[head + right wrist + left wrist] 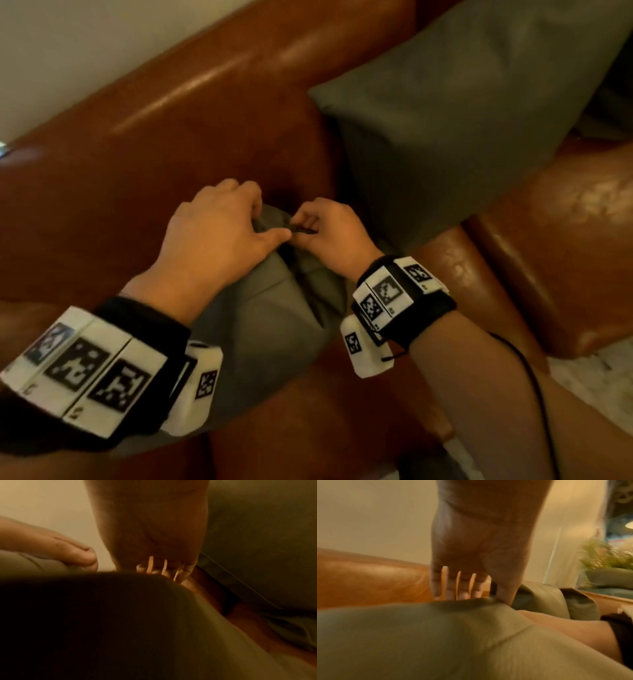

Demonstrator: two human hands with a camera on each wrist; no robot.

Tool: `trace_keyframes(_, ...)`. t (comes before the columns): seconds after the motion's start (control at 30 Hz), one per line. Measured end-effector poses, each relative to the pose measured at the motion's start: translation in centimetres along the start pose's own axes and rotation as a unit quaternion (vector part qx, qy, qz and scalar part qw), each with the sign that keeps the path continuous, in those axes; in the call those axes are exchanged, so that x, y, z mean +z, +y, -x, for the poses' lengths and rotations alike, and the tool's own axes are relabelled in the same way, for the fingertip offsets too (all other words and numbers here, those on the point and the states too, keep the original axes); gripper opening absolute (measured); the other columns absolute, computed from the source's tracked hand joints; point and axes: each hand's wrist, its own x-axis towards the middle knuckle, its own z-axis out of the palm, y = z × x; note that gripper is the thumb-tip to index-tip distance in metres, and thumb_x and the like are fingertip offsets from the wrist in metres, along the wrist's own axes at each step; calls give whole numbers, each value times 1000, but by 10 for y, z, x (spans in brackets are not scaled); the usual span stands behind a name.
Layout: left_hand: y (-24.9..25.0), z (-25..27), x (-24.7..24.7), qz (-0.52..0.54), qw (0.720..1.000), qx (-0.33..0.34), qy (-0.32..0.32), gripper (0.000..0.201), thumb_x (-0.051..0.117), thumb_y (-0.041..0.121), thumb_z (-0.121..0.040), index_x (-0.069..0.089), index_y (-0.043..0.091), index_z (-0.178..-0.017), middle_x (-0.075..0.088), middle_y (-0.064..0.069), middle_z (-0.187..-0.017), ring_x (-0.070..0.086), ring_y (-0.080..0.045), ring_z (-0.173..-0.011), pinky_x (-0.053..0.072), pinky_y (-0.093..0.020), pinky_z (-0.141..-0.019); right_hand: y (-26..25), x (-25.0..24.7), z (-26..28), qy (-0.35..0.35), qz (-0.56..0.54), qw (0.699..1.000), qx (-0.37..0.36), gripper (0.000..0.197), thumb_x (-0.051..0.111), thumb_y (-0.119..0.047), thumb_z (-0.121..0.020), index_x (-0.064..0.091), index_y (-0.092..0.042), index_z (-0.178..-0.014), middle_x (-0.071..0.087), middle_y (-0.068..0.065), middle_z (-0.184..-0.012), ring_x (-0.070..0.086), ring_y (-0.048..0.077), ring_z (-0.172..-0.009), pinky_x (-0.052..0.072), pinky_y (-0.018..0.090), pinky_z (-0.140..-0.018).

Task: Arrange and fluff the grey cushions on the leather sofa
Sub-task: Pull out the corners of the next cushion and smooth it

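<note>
Two grey cushions are showing on one brown leather sofa, and two hands are working on the nearer of them. Nearest the viewer, two forearms are reaching in, each wearing a black wrist band carrying white blocks printed with black square markers. The near cushion is lying on the seat directly beneath the forearms, its fabric creasing toward the far end. There the left hand is curling its fingers over the bunched top edge and gripping it, thumb pointing toward the other hand; the left wrist view is showing its fingers bent down behind the cloth. The right hand is sitting just beside it, narrowly closed, thumb and fingers pinching the same edge at what is looking like a small dark tab; what the tab is cannot be told. The two hands are almost touching. Farther back and to the right, the second cushion is leaning upright against the backrest, apart from both hands. Behind the sofa, a pale wall is filling the background.
</note>
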Motion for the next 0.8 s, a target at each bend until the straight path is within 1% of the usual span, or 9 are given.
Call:
trace_keyframes(0.07, 3, -9, -1, -13, 1000, -16, -16, 28, 67, 46, -82, 47, 27, -85, 46, 7, -83, 49, -18, -79, 40, -35, -64, 5, -3, -1, 8, -16, 1000, -5, 7, 75, -31, -76, 69, -30, -78, 55, -15, -75, 61, 10, -81, 50, 49, -82)
trace_keyframes(0.13, 0, -12, -2, -15, 999, -27, -19, 22, 69, 35, -84, 48, 27, -85, 48, 7, -82, 51, -21, -79, 39, -35, -63, 10, -8, -3, 7, -30, 1000, -8, 5, 74, -34, -77, 71, -30, -79, 56, -17, -76, 62, 9, -83, 50, 50, -84)
trace_keyframes(0.27, -7, -12, -4, -2, 1000, -29, -5, 18, 68, 30, -85, 50, 29, -83, 50, 8, -80, 52, -24, -80, 40, -36, -64, 14, -15, -6, 3, -52, 999, -17, 5, 72, -35, -81, 73, -31, -82, 57, -19, -76, 62, 8, -83, 51, 48, -85)
trace_keyframes(0.47, -11, -10, -4, 2, 1000, -3, 12, 14, 65, 23, -87, 52, 24, -85, 48, 7, -78, 51, -24, -79, 38, -37, -64, 16, -22, -6, -19, -66, 998, -16, 8, 70, -28, -86, 75, -23, -90, 58, -20, -77, 57, -2, -78, 52, 34, -86)
trace_keyframes(0.57, -18, -10, -8, -19, 1000, -15, 1, 13, 62, 24, -89, 50, 25, -85, 51, 2, -81, 52, -29, -80, 43, -40, -65, 18, -22, -7, -20, -126, 992, 4, 9, 70, -23, -87, 76, -18, -91, 69, -12, -83, 65, 4, -85, 52, 35, -90)
trace_keyframes(0.63, -16, -10, -11, -39, 999, -3, 0, 12, 61, 26, -90, 49, 25, -88, 49, 2, -83, 51, -28, -81, 41, -40, -64, 19, -22, -8, -28, -124, 992, 2, 11, 69, -24, -88, 76, -17, -91, 73, -5, -87, 67, 10, -88, 53, 37, -90)
trace_keyframes(0.67, -12, -10, -11, -48, 999, 12, 11, 13, 61, 29, -89, 50, 24, -92, 49, 1, -88, 51, -28, -84, 41, -41, -66, 18, -22, -10, -36, -115, 993, -2, 11, 69, -25, -88, 76, -17, -90, 73, -4, -88, 67, 11, -87, 53, 38, -89)
trace_keyframes(0.73, -2, -14, -8, -61, 997, 43, 26, 28, 64, 39, -86, 51, 21, -104, 48, -4, -99, 52, -33, -96, 45, -45, -73, 15, -23, -11, -48, -101, 994, -9, 10, 69, -26, -87, 76, -19, -87, 73, -4, -86, 67, 10, -83, 54, 37, -87)
trace_keyframes(0.8, 6, -19, -2, -81, 994, 73, 18, 34, 65, 41, -85, 52, 20, -107, 50, -7, -105, 52, -35, -102, 44, -47, -78, 14, -27, -12, -56, -91, 994, -5, 10, 69, -25, -88, 76, -18, -86, 71, -7, -81, 65, 6, -78, 54, 34, -84)
